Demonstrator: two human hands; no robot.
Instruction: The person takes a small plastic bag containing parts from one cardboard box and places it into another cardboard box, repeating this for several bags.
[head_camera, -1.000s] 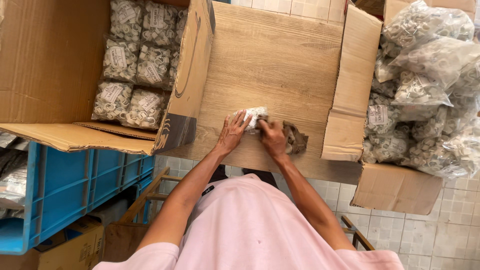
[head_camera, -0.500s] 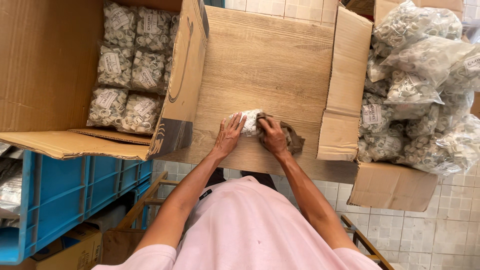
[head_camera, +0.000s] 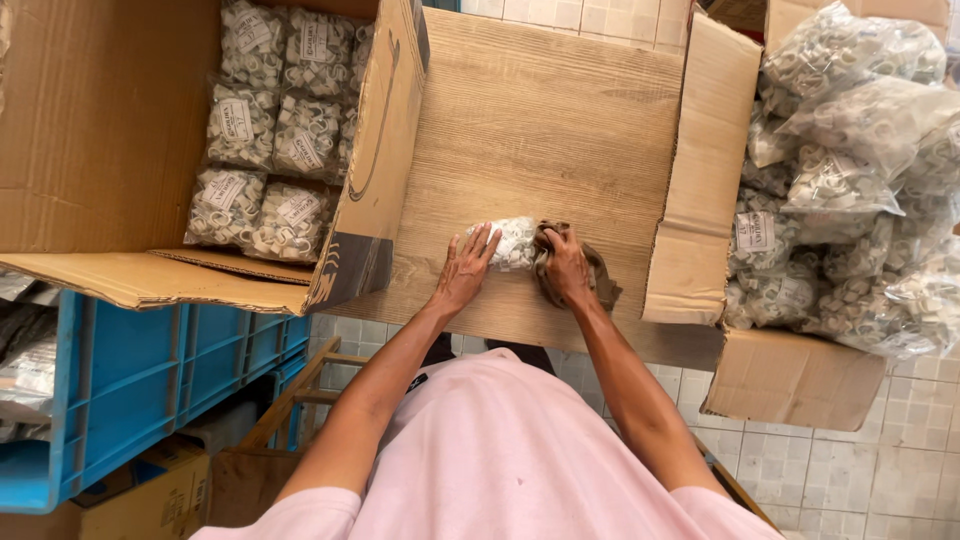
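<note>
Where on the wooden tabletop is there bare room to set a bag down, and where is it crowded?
Free: the wide bare stretch of the light wooden tabletop beyond the hands, between the left brown cardboard box and the right cardboard box's flap. Crowded: the near edge, where the left hand and right hand press a clear bag of white rings beside a brown cloth.

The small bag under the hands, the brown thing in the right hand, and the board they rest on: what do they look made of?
The small clear bag of white rings looks like thin glossy plastic film, crinkled, holding white, probably plastic, rings. The brown rag under the right hand seems soft cloth: it folds limply. The light wood-grain board shows matte printed-looking grain, possibly laminate. The left hand rests flat beside the bag.
</note>
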